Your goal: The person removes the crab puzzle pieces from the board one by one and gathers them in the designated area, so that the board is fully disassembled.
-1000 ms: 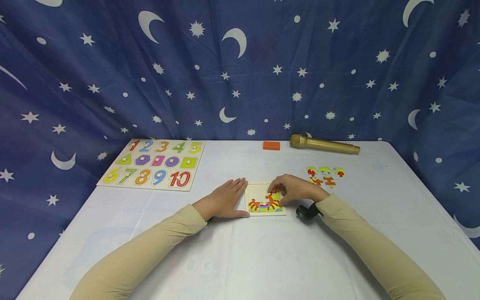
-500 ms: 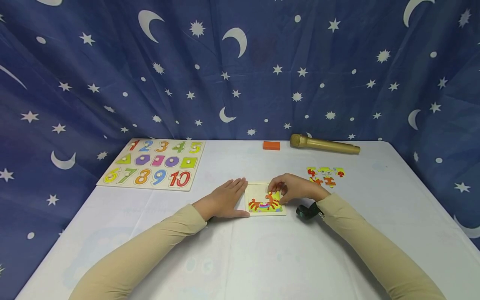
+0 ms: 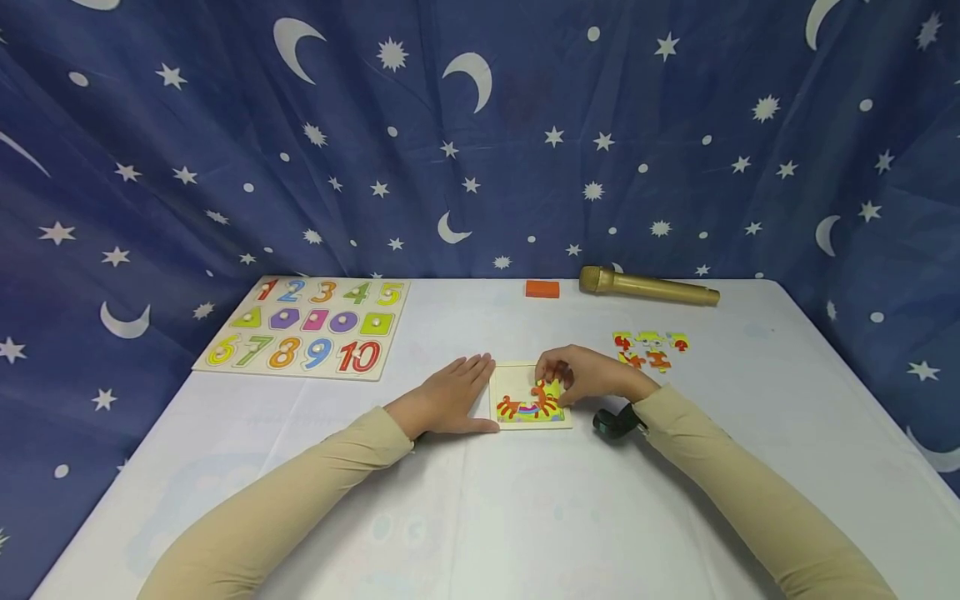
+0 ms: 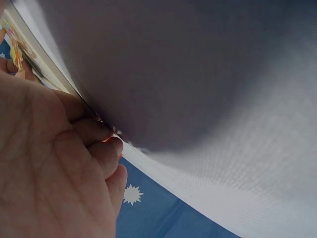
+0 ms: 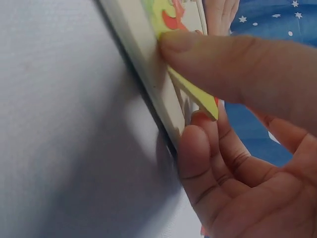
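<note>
A small wooden puzzle tray (image 3: 516, 375) with a pale rim lies mid-table, its lower part filled with colourful pieces of a red crab-like picture. My left hand (image 3: 450, 398) rests along the tray's left side, fingers straight and thumb at the near left corner. At the right side, my right hand (image 3: 592, 375) pinches a yellow-green puzzle piece (image 5: 200, 97) between thumb and fingers. In the right wrist view that piece tilts up, one end raised above the tray's rim. The left wrist view shows the left palm and fingertips beside the tray's edge.
Several loose puzzle pieces (image 3: 658, 360) lie right of the tray. A number-and-shape board (image 3: 384, 350) is at the back left. An orange block (image 3: 542, 289) and a gold microphone (image 3: 652, 287) lie by the blue curtain (image 3: 525, 167).
Hardly anything differs. The right hand keeps its pinch at the tray's right side, and the left hand stays in place.
</note>
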Motion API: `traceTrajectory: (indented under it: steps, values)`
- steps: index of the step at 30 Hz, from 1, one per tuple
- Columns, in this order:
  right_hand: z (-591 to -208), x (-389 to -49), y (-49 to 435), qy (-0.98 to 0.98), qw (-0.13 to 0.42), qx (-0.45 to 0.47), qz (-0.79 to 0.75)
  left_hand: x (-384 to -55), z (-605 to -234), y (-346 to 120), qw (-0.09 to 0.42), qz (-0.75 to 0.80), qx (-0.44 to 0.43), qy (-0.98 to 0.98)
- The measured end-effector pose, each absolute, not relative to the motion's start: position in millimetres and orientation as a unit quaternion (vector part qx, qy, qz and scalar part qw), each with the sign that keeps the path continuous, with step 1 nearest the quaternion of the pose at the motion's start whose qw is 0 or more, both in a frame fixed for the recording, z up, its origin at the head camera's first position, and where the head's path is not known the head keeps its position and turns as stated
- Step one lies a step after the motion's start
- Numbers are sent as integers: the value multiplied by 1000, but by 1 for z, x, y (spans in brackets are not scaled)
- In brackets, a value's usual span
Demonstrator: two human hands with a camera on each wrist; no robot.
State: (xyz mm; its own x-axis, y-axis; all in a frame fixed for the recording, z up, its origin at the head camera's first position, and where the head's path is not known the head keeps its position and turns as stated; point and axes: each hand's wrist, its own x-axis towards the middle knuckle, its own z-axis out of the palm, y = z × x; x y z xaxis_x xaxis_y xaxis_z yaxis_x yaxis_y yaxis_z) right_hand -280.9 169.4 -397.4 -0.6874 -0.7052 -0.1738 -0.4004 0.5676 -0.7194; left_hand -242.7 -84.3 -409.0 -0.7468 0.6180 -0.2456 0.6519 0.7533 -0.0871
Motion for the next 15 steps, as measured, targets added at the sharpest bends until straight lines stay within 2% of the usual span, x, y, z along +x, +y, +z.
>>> traceTrajectory:
  steps: [15]
  values:
    - [-397, -283, 169, 871, 211, -314, -314, -243, -407, -84, 109, -80, 341, 930]
